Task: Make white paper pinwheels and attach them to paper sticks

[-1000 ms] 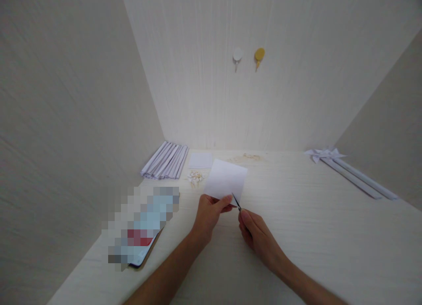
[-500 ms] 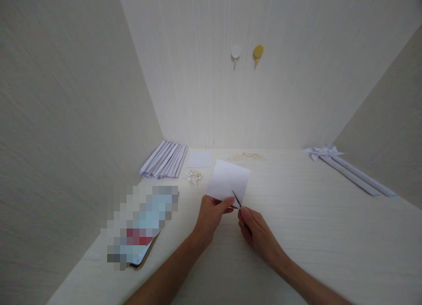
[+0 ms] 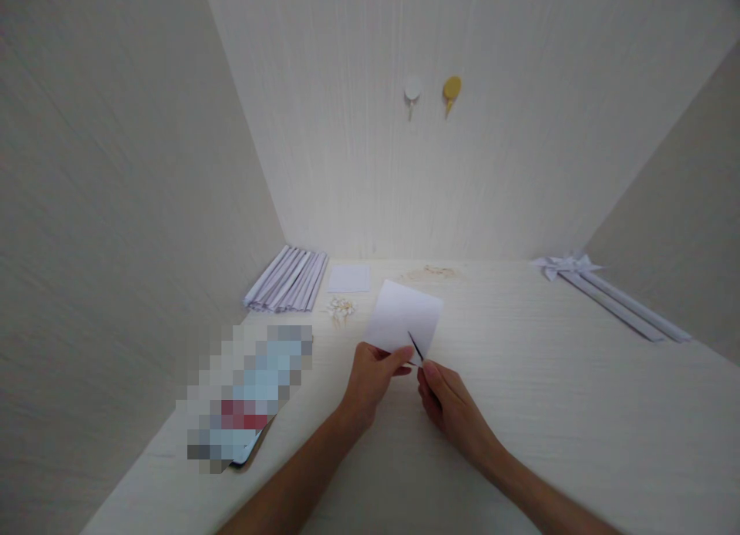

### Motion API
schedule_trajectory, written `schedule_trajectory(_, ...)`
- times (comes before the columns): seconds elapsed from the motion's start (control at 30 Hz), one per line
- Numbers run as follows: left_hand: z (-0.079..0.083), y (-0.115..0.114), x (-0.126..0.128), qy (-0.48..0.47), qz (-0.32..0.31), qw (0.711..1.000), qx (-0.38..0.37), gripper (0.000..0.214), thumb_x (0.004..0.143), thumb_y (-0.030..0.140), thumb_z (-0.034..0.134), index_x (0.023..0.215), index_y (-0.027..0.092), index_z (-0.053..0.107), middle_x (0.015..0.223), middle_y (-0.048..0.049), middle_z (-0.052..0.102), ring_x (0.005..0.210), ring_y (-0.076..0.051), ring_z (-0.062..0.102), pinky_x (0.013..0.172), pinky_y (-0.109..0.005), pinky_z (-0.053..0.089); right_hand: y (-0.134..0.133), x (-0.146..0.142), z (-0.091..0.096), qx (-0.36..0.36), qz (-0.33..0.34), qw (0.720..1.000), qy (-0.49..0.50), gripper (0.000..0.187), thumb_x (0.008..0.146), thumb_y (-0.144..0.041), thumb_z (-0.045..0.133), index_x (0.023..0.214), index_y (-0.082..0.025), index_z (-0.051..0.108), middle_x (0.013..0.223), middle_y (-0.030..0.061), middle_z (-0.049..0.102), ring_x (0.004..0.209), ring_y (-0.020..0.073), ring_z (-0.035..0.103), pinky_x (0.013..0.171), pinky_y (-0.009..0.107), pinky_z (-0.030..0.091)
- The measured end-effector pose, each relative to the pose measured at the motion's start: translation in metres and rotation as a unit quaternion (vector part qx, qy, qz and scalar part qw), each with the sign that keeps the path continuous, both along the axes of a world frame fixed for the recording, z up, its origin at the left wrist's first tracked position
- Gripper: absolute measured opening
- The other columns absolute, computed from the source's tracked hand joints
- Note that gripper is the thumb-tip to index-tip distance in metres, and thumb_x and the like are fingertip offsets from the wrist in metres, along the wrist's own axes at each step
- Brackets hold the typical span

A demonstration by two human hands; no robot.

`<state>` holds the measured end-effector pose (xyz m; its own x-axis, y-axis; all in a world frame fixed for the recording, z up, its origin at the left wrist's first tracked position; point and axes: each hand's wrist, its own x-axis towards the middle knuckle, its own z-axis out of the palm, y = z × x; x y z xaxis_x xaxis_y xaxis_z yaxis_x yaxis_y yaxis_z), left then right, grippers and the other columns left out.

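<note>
My left hand (image 3: 373,381) pinches the near edge of a small white paper square (image 3: 405,317) and holds it up over the pale desk (image 3: 549,396). Close beside it, my right hand (image 3: 448,404) is closed around a thin dark pointed tool (image 3: 415,346), probably small scissors. The tool's tip lies against the paper's lower edge, just right of my left thumb. The rest of the tool is hidden inside my right fingers.
A stack of folded white paper strips (image 3: 287,279) lies at the back left, with another white square (image 3: 348,278) and a heap of small pale bits (image 3: 340,308) beside it. A blurred-out flat object (image 3: 246,400) lies left. A paper pinwheel on long strips (image 3: 601,292) lies right. Two wall hooks (image 3: 431,92) hang above.
The paper square and the tool tip have shifted slightly to the right and up. Both hands keep the same grip.
</note>
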<state>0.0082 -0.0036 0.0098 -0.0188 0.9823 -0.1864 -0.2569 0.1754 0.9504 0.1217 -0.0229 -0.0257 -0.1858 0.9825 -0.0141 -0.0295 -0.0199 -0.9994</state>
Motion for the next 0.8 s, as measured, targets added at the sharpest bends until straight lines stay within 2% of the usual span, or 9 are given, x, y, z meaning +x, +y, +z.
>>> schedule_trajectory(0.23,0.0001,-0.0003,0.0001,0.005,-0.001,1.0,-0.007,0.017,0.051,0.023,0.068,0.061,0.01,0.066,0.058,-0.0044,0.064,0.054,-0.012,0.056,0.053,-0.024,0.048,-0.0013,-0.0015,0.0054,-0.044,0.01,0.999,0.024,0.04,0.075,-0.055,0.035,0.055,-0.019,0.033,0.048,-0.0064,0.026,0.042,0.0069,0.02,0.038,0.021,0.015)
schedule_trajectory(0.53,0.0006,-0.0006,0.0,0.002,-0.015,1.0,-0.006,0.016,0.052,0.023,0.068,0.062,0.011,0.065,0.059,-0.004,0.064,0.054,-0.011,0.056,0.052,-0.022,0.047,0.001,0.0004,0.0004,-0.001,0.0,1.0,-0.01,0.038,0.078,-0.051,0.032,0.057,-0.019,0.035,0.049,-0.0055,0.03,0.042,0.0075,0.024,0.038,0.022,0.018)
schedule_trajectory(0.8,-0.0006,0.0008,-0.0009,-0.003,-0.025,1.0,-0.008,0.014,0.052,0.022,0.067,0.061,0.011,0.065,0.059,-0.0041,0.064,0.053,-0.011,0.056,0.05,-0.021,0.046,0.0,-0.0005,0.0015,-0.003,0.004,1.0,-0.003,0.038,0.078,-0.05,0.034,0.056,-0.019,0.033,0.049,-0.0062,0.028,0.042,0.0072,0.021,0.038,0.022,0.016)
